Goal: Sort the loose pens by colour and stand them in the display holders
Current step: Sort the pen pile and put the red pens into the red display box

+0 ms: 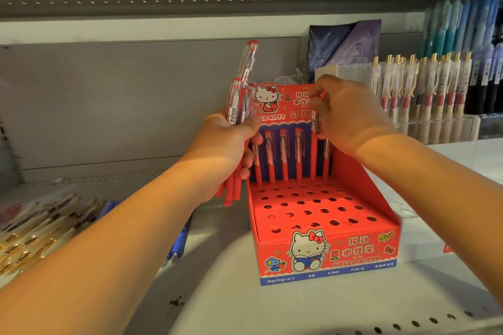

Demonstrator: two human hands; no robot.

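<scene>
My right hand (pixel 345 114) pinches one red pen (pixel 313 155) near its top and holds it upright, tip down at the holes near the right end of the holder's (pixel 326 253) back row, in line with the other pens (pixel 284 155) standing there. My left hand (pixel 228 141) is raised just beside the holder's back-left corner, fingers wrapped round a bundle (pixel 239 100) of red pens, tops up. I see the holder standing on the shelf (pixel 217 294), near its front edge.
</scene>
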